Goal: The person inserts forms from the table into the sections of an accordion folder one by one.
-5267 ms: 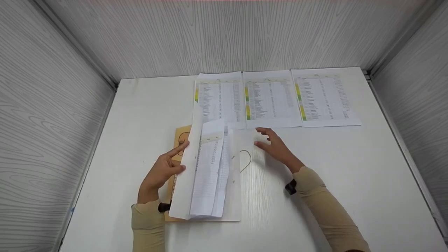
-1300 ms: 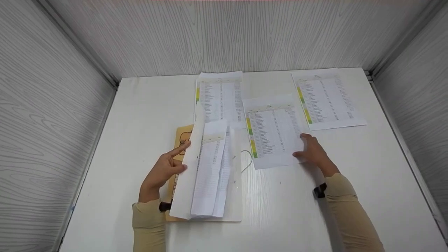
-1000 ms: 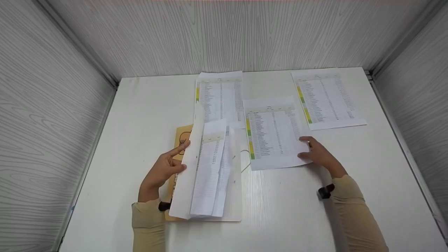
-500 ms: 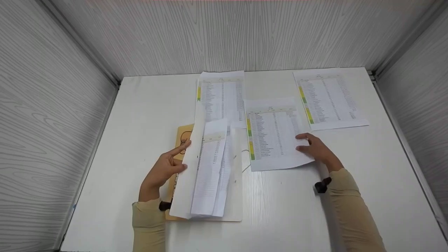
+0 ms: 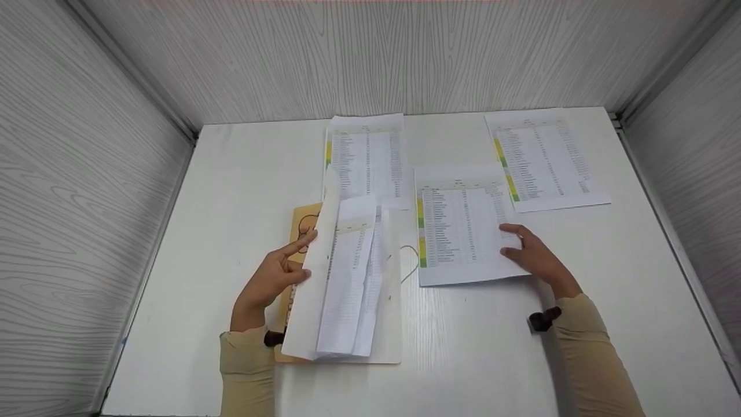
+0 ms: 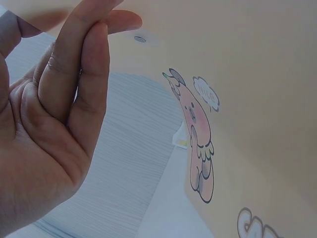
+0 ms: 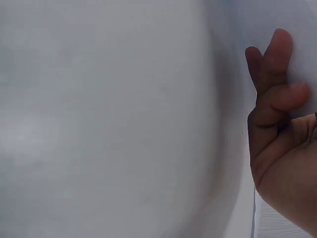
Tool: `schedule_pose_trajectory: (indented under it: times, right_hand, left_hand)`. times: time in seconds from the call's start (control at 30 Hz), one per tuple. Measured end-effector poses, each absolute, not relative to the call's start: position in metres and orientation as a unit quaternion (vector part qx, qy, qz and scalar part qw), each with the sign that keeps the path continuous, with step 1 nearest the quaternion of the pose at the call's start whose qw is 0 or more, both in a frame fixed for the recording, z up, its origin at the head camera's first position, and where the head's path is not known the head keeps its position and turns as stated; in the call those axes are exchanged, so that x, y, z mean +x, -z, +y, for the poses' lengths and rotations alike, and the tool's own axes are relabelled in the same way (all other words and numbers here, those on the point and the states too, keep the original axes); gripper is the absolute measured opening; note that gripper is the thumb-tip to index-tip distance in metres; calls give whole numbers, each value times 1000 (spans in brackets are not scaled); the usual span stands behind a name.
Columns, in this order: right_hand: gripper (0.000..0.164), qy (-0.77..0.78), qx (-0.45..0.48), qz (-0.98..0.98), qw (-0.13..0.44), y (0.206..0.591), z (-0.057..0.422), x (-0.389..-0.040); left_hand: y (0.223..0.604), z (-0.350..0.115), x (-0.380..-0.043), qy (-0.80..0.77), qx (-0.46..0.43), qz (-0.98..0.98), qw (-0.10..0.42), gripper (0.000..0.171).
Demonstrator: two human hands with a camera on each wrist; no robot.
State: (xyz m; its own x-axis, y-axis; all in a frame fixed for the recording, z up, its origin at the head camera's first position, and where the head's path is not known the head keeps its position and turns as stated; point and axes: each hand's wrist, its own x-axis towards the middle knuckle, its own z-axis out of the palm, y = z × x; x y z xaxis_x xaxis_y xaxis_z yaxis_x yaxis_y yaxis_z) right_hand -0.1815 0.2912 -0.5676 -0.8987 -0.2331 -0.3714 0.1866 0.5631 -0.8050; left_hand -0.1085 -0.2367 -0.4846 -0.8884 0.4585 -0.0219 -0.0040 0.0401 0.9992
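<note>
Apparently, the step is bringing 1 printout (image 5: 458,226) to the folder (image 5: 392,327): the left grip (image 5: 269,282) holds the cover (image 5: 310,310) raised, the right grip (image 5: 538,256) pinches the printout's right edge just beside the folder, and the next move likely needs steady lifting.

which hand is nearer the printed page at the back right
Right: the right hand is in front of that page, gripping the middle page; the left hand is farther left, holding the folder.
</note>
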Motion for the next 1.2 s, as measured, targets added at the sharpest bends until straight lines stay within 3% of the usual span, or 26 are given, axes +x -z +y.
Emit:
schedule_pose_trajectory:
  times: [0.53, 1.2]
  right_hand:
    - [66, 509, 5, 843, 175, 544, 290, -141]
    - [68, 560, -4, 817, 136, 538, 243, -119]
  left_hand:
    - [484, -238, -107, -691, 164, 683, 171, 75]
    - [474, -243, -105, -669, 145, 711, 163, 73]
